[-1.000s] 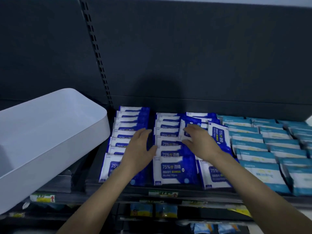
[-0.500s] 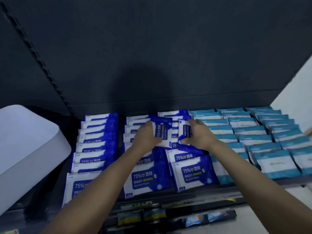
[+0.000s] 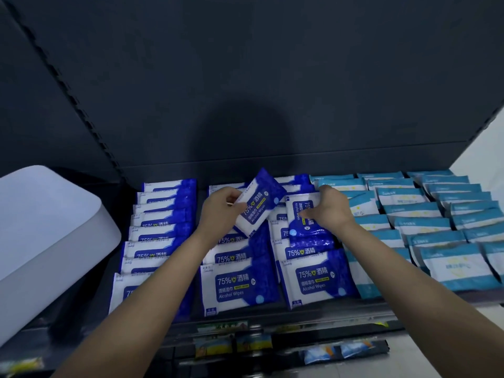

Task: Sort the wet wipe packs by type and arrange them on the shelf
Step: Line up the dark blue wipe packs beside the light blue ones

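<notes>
While left hand (image 3: 221, 214) grips a tilted dark-blue-and-white plastic alcohol-wipe pack (image 3: 260, 203) & right hand (image 3: 331, 211) pinches a sideways dark-blue plastic pack (image 3: 302, 222) (same type), it's the tidying step; next, prob. square both onto the dark-blue pack rows (image 3: 237, 282) beneath the hands.

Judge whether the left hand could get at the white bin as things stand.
Probably yes for reach: nothing stands between the left hand and the white bin, but it grips a dark blue pack, so grasping must wait.

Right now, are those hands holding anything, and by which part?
Yes: left hand grips a tilted blue pack by its white end; right hand holds another blue pack by its right edge.
</notes>
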Available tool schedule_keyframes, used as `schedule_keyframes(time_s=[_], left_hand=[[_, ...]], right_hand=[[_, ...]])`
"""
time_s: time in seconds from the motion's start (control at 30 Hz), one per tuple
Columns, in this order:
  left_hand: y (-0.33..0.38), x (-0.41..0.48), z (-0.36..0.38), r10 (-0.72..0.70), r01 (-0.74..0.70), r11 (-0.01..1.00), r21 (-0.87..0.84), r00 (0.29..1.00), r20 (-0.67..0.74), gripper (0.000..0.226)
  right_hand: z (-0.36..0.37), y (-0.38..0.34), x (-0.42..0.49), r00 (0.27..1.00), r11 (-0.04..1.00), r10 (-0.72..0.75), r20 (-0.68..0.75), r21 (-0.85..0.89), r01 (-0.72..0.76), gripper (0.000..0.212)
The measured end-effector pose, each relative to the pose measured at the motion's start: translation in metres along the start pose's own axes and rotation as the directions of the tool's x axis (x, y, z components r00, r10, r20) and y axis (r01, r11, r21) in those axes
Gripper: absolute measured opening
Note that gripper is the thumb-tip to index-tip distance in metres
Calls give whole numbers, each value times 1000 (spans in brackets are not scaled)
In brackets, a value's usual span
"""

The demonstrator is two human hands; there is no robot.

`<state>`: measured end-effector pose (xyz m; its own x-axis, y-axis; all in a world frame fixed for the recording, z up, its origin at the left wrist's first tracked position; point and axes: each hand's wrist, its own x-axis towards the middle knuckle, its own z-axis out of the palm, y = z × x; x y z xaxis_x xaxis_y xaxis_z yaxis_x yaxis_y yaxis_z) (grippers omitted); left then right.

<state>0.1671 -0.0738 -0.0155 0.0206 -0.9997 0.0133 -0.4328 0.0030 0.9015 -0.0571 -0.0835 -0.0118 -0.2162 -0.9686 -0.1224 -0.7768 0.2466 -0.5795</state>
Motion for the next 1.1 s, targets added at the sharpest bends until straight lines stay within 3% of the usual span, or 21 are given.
schedule_keyframes(time_s=[0.1,0.17,0.27,0.33,0.4,0.47,0.53,0.6,0.7,0.83,0.97,1.1], left_hand=[[-2,-11,-20,26,-28,998,53,999,34,8],[-4,-20,-32,33,-35,996,86,999,23,9],[-8,-34,-47,86,-79,992,102,994,-63,10],[-9,-41,-55,128,-123,991,57,987,-96,14],[-7,-47,-60,154,-153,988,32,987,-34,19],[-6,-51,-62,138,-159,978,133,978,155,20],[-13,-57,-56,55,-191,932,308,915,400,15],[-23,-66,-48,-40,-190,908,375,849,526,13],[-30,-74,-41,-75,-184,901,392,826,559,32],[-41,-82,-34,-1,-489,666,563,754,657,78],[-47,-77,-34,-5,-514,646,565,737,676,82],[-45,-61,-36,44,-534,581,614,774,631,83]], right_hand=[[3,-5,0,998,993,-11,-56,118,18,25],[2,-7,-2,998,952,43,-51,305,-26,10],[-3,-11,-5,996,860,67,-54,509,-30,11],[-8,-14,-10,999,855,7,-43,519,16,12],[-10,-19,-18,997,850,-70,-13,522,67,14],[-7,-22,-24,992,850,-121,21,518,93,14],[-3,-25,-31,988,866,-150,45,487,110,12],[0,-25,-37,984,864,-170,61,490,119,12],[5,-21,-45,979,860,-181,93,497,112,17],[12,-17,-51,979,863,-176,100,495,104,15],[16,-17,-55,976,849,-193,101,516,115,17],[16,-19,-57,975,854,-202,92,504,129,23]])
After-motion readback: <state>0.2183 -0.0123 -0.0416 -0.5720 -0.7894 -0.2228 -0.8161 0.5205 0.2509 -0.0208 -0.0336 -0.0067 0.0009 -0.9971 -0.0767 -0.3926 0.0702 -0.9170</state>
